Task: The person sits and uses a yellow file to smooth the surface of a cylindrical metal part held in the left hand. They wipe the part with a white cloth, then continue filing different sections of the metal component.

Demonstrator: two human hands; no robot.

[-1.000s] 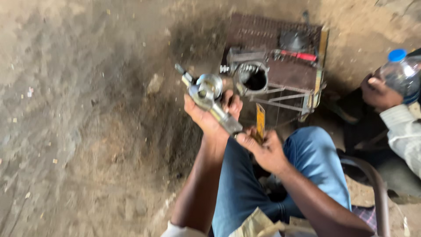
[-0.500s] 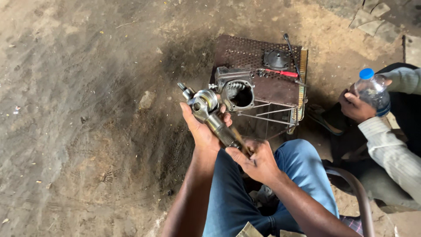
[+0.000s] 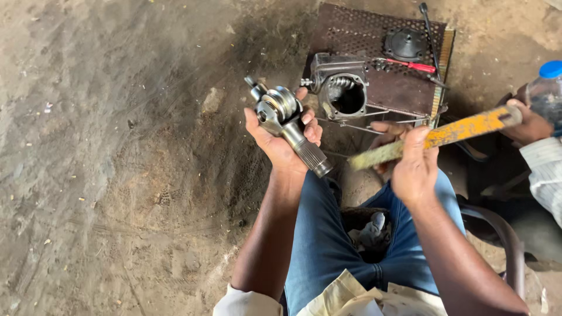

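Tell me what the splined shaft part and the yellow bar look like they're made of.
Splined silver shaft assembly in the left hand: probably steel, machined bright, judging by shiny faces and cut splines. Long flat yellow bar in the right hand: likely metal under worn yellow paint, chipped and grimy; hard to tell for sure.

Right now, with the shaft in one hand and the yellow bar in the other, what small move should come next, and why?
Probably bring the yellow bar down to the shaft's splined end. The left hand grips the shaft with that end pointing free toward the knee, and the right hand holds the bar level, its tip close to the splines but apart. The housing sits open beyond.
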